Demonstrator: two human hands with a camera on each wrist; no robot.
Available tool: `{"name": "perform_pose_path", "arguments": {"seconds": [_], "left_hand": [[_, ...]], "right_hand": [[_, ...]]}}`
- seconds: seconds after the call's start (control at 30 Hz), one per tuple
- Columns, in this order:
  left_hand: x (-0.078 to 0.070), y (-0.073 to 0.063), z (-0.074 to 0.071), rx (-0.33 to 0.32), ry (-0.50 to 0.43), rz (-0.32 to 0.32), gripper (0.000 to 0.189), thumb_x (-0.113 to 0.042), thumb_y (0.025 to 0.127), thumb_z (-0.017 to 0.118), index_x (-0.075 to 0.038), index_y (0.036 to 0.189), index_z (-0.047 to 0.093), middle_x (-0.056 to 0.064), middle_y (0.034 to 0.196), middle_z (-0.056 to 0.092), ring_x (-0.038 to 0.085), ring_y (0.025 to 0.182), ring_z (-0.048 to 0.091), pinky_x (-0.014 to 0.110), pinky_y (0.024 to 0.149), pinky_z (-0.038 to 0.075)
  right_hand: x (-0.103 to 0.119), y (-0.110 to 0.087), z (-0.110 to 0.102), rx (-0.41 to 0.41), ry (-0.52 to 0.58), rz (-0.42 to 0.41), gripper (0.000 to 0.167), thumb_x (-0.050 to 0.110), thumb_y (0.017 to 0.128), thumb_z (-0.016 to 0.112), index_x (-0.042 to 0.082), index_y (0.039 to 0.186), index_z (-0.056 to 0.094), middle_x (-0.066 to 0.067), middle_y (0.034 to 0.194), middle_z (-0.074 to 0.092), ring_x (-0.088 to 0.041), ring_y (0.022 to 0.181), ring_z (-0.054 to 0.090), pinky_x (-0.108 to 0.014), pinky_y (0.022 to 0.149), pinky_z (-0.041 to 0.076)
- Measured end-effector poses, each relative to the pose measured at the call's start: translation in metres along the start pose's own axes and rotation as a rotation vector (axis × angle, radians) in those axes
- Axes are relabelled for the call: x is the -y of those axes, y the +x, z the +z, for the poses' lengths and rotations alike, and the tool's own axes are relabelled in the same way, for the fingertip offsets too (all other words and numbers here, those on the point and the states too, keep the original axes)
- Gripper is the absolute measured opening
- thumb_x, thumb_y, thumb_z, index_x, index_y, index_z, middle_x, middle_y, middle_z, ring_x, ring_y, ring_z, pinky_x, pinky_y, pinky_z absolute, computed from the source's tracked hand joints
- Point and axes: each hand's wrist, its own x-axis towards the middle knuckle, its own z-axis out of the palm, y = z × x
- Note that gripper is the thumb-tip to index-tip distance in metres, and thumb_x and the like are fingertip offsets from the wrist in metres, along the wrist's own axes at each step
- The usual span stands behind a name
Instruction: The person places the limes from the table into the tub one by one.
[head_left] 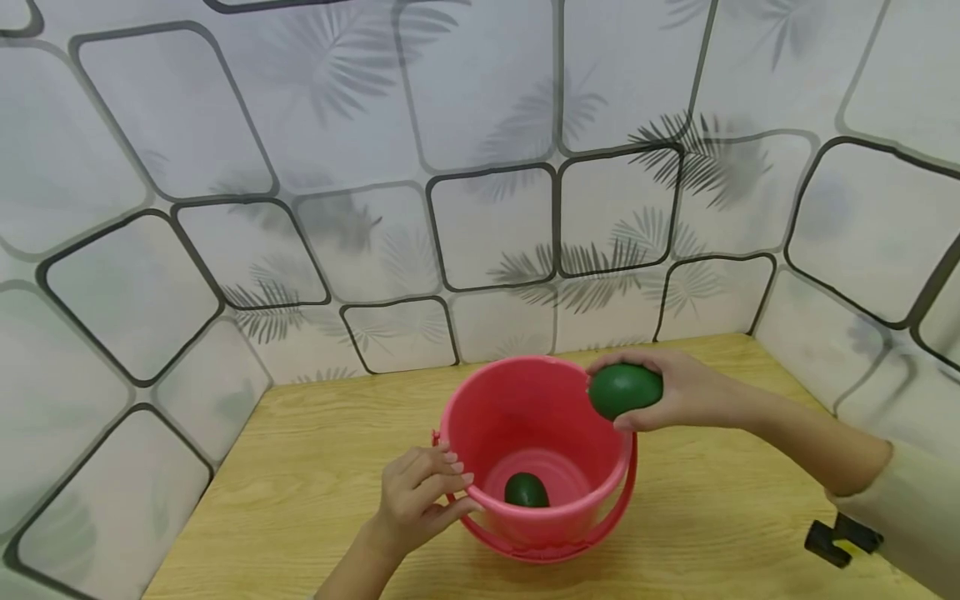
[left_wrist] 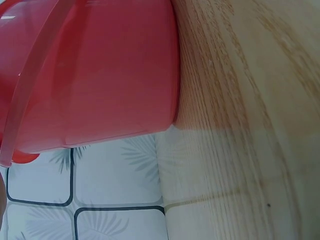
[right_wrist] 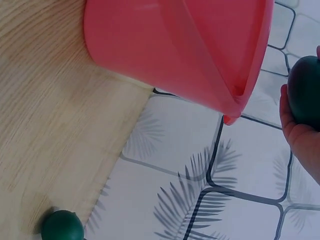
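Note:
A pink bucket [head_left: 536, 521] stands upright on the table, its handle hanging down the near side. One dark green, avocado-shaped fruit [head_left: 527, 490] lies inside on its bottom. My left hand [head_left: 420, 496] grips the bucket's rim on the left side. Over the right part of the rim, my right hand [head_left: 660, 387] holds another smooth dark green, avocado-shaped fruit [head_left: 624, 391] between thumb and fingers. That held fruit [right_wrist: 306, 92] also shows at the right edge of the right wrist view. The left wrist view is filled mostly by the bucket's outer wall [left_wrist: 115, 75].
A further green fruit [right_wrist: 62, 227] sits on the table in the right wrist view; the head view does not show it. The wood-grain table [head_left: 322, 450] meets patterned walls [head_left: 495, 225] at the back and sides. A small black and yellow object [head_left: 843, 540] is by the right sleeve.

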Motion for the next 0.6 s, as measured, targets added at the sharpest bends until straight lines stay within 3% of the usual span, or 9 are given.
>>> {"name": "perform_pose_path", "arguments": {"seconds": [0.13,0.4,0.6], "left_hand": [[0.000,0.000,0.001,-0.008,0.000,0.002,0.037,-0.033,0.088,0.066,-0.002,0.068,0.069,0.007,0.067,0.062,0.017,0.063,0.060,0.028,0.069,0.059],[0.000,0.002,0.001,-0.017,0.010,0.013,0.037,-0.033,0.088,0.067,-0.002,0.067,0.069,0.007,0.066,0.062,0.017,0.062,0.060,0.028,0.067,0.059],[0.000,0.002,0.001,-0.018,0.013,0.012,0.037,-0.033,0.088,0.067,-0.002,0.067,0.070,0.007,0.066,0.062,0.017,0.062,0.060,0.028,0.067,0.058]], "right_hand": [[0.004,0.007,0.003,0.017,0.008,0.014,0.050,0.014,0.079,0.076,0.011,0.124,0.055,-0.010,0.111,0.060,-0.021,0.089,0.063,-0.035,0.069,0.059],[0.008,0.024,0.010,0.044,-0.025,-0.042,0.049,0.016,0.079,0.076,0.013,0.123,0.056,-0.007,0.111,0.061,-0.022,0.090,0.062,-0.034,0.070,0.059],[0.011,0.033,0.016,0.061,0.012,-0.017,0.050,0.017,0.079,0.076,0.012,0.124,0.055,-0.008,0.115,0.060,-0.026,0.095,0.061,-0.034,0.072,0.059]]}}
